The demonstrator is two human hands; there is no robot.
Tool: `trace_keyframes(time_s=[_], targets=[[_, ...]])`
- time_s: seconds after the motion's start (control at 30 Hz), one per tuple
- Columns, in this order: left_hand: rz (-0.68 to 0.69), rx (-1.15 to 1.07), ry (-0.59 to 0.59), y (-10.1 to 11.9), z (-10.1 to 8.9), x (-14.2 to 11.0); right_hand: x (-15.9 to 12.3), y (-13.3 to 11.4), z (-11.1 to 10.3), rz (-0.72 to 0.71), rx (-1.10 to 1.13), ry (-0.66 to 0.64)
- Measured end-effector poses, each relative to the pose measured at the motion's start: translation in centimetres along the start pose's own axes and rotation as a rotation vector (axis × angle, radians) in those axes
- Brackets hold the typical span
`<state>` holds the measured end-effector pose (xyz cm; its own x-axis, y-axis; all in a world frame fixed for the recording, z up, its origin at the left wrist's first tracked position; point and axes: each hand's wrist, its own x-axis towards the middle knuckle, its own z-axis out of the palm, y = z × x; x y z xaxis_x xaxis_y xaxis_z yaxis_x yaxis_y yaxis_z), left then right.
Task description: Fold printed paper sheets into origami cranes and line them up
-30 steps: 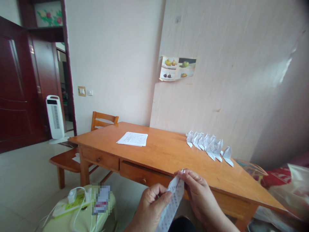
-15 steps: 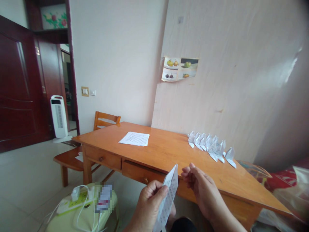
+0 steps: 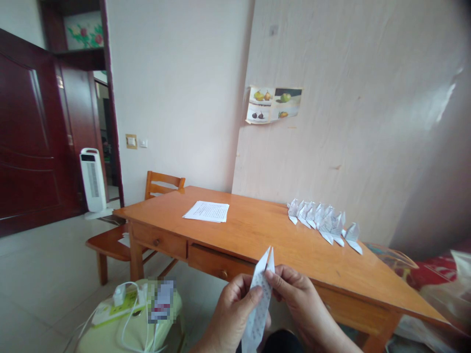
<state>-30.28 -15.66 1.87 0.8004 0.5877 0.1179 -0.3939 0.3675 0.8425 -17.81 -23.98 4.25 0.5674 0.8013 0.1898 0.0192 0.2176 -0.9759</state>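
Note:
A folded sheet of printed paper (image 3: 256,314) stands upright between my hands, tapering at the top into two narrow points with a slit between them. My left hand (image 3: 235,306) grips it from the left, thumb flat on the printed face. On the other edge, my right hand (image 3: 298,294) pinches the paper just below the right-hand point, thumb in front. The fingers behind the paper are partly hidden. Both hands are just in front of the table's near edge. Several folded paper figures (image 3: 326,220) stand in a cluster on the table's right side.
A stack of printed sheets (image 3: 207,211) lies on the wooden table (image 3: 250,230). At lower left, a pale green stool (image 3: 106,338) bears a power strip, cables and a blurred object. A chair (image 3: 165,181) stands by the table's left end. Bags (image 3: 437,274) crowd the right side.
My right hand has moved left onto the folded paper and now pinches its edge. The two top points have parted. My left hand keeps its hold.

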Motion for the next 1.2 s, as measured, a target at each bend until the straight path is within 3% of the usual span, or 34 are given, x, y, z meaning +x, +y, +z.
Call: trace_keyframes(time_s=[0.37,0.5,0.67,0.77,0.9,1.2], targets=[[-0.017,0.068,-0.074,0.0,-0.6,-0.3,-0.3,-0.4,0.5,-0.04,0.036,0.032],[0.008,0.067,-0.078,0.3,-0.5,-0.3,-0.8,-0.4,0.9,0.019,0.029,-0.054],[-0.043,-0.099,-0.04,0.1,-1.2,0.3,-1.4,0.1,0.8,0.058,0.049,-0.122],[-0.066,-0.244,-0.083,-0.4,-1.8,0.6,-1.3,0.2,0.6,0.049,0.039,-0.133],[-0.1,-0.308,-0.149,-0.5,-2.0,0.6,-1.1,0.3,0.8,0.08,-0.005,-0.104],[-0.08,-0.25,-0.082,-0.3,-1.5,0.6,-1.0,0.2,1.6,-0.05,-0.204,-0.002]])
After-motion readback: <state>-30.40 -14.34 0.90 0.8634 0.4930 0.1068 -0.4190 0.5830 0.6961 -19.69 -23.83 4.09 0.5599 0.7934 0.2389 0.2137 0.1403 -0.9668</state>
